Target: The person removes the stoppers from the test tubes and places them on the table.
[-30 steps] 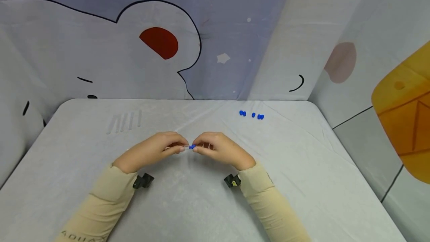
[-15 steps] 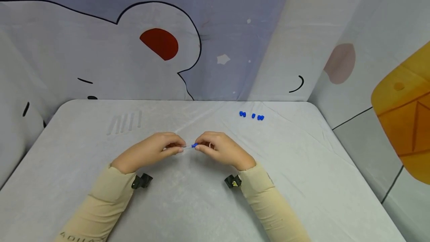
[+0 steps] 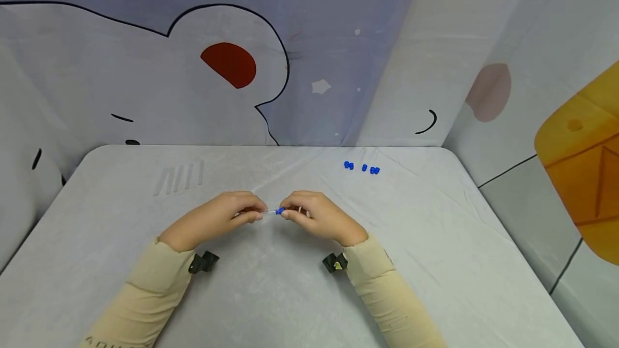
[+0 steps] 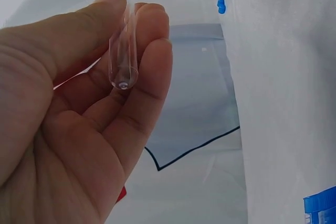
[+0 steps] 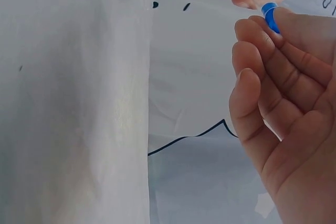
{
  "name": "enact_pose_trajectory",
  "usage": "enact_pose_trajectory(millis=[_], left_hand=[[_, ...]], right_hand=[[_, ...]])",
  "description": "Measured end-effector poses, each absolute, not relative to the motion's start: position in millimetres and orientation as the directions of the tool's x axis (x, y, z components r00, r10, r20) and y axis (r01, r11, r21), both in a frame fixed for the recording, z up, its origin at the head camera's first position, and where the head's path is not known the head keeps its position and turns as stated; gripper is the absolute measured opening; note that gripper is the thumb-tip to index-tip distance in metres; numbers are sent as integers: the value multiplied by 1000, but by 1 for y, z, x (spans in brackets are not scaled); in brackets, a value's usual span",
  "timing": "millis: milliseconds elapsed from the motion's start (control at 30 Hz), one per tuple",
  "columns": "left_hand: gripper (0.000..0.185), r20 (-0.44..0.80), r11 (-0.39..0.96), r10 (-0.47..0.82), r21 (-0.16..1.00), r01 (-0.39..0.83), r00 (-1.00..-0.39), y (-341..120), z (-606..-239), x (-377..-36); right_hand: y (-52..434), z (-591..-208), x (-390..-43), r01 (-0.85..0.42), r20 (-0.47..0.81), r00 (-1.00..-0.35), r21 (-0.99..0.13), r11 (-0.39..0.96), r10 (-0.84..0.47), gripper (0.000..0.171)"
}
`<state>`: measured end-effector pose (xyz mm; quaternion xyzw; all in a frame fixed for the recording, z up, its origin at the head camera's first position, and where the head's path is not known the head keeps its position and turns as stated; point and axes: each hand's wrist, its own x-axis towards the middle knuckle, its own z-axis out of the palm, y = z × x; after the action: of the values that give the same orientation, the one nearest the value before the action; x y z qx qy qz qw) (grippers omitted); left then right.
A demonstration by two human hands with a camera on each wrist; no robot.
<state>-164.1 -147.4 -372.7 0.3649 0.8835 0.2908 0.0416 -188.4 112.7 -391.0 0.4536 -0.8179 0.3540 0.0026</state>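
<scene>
My left hand (image 3: 231, 211) pinches a clear round-bottomed test tube (image 4: 123, 56) between thumb and fingers. The tube's rounded end points back toward the palm in the left wrist view. From the other side, my right hand (image 3: 316, 214) pinches a blue cap (image 5: 271, 18) between thumb and index finger. Cap and tube meet in line at the tube's mouth, above the middle of the table; how deep the cap sits I cannot tell. The other right fingers are loosely bent.
Several clear tubes (image 3: 177, 177) lie in a row at the back left of the white-covered table (image 3: 271, 294). Several loose blue caps (image 3: 364, 167) lie at the back right. A blue-capped tube (image 4: 319, 205) shows at the left wrist view's corner. A printed cloth (image 3: 338, 42) stands behind.
Both hands have drawn slightly apart since one second ago, leaving more tube showing between them. The cap, tilted half a second ago, now lies straighter with the tube.
</scene>
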Motion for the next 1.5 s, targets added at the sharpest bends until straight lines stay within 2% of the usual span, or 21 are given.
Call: enact_pose_trajectory(millis=[400,600,867,1500], left_hand=[[16,147,574,658,537,618,-739,-147,-371,-163],[17,145,599,627,538,593,-765,-146,-372,-162],[17,161,602,629,518,607,-761,-145,-373,-162],[18,151,612,612,532,586,-776,-143,-374,-161]], right_hand=[[114,-395,-190,-749,378,-570,-603,273,-730,9],[113,-394,-189,-767,425,-578,-574,286,-696,9],[112,-397,-190,-802,486,-554,-529,277,-676,7],[108,-402,-189,-826,521,-544,-468,313,-658,8]])
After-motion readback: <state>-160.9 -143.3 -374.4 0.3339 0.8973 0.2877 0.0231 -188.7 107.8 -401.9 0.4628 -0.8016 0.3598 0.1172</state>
